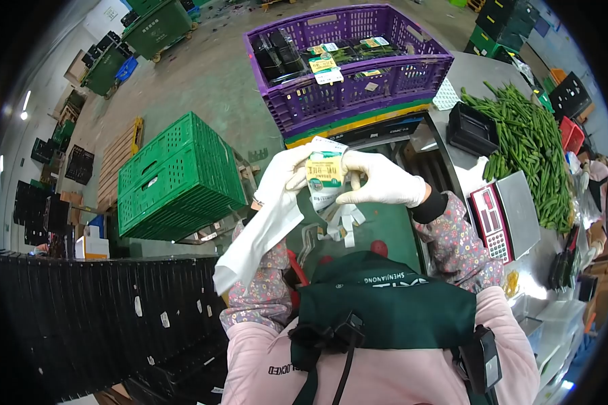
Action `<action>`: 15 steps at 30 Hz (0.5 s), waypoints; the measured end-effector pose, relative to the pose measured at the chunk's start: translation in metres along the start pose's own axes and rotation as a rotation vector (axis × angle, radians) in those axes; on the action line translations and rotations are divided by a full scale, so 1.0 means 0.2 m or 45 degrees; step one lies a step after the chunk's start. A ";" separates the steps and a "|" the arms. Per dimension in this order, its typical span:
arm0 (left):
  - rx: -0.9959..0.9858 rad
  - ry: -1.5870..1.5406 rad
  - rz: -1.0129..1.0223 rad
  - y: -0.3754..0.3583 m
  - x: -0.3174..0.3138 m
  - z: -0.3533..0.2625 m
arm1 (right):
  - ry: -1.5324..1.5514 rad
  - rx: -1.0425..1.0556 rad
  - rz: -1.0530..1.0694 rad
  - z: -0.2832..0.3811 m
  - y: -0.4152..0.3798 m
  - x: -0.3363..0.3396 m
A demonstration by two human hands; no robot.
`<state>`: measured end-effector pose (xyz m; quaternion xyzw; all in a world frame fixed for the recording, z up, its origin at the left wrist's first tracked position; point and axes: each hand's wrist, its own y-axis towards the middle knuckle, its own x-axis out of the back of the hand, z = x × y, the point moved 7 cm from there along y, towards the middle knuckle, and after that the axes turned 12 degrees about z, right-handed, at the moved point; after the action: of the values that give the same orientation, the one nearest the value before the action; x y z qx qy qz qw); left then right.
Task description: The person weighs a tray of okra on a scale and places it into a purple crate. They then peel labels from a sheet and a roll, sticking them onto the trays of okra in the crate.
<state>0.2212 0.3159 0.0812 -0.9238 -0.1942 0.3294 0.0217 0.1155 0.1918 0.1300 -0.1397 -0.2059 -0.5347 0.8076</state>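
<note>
In front of my chest are printed labels (325, 170), white with a yellow and green panel. My left hand (282, 174), in a white glove, pinches their left edge. A long blank white strip (260, 246) trails down from that hand over my sleeve. My right hand (384, 179), also white-gloved, has its thumb and fingers curled against the labels' right edge. Just beyond stands a purple crate (348, 101) with black trays and packs bearing similar labels; one labelled pack (324, 66) rests by its near rim.
Green crates (175, 179) are stacked at left, near a wooden pallet (120, 162). At right, a metal table holds green pods (530, 148), a black tray (471, 128) and a red-and-white scale (491, 219). Paper scraps (344, 223) lie below my hands. Black stacked trays (101, 324) fill the lower left.
</note>
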 end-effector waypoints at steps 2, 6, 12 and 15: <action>-0.031 -0.008 0.014 0.01 0.02 -0.01 | 0.032 -0.142 0.053 0.00 0.00 -0.01; -0.080 -0.127 0.108 0.01 -0.03 -0.01 | 0.347 -0.269 -0.040 -0.07 -0.01 -0.01; 0.015 0.536 -0.053 -0.07 -0.08 0.12 | 0.589 -0.246 -0.296 -0.13 -0.05 0.09; 0.009 0.673 -0.050 -0.05 -0.06 0.15 | 0.570 -0.280 -0.639 -0.26 -0.08 0.15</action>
<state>0.1902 0.3188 0.0670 -0.9737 -0.1984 0.0770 0.0812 0.1209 0.1390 0.0979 -0.0505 0.0071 -0.7528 0.6563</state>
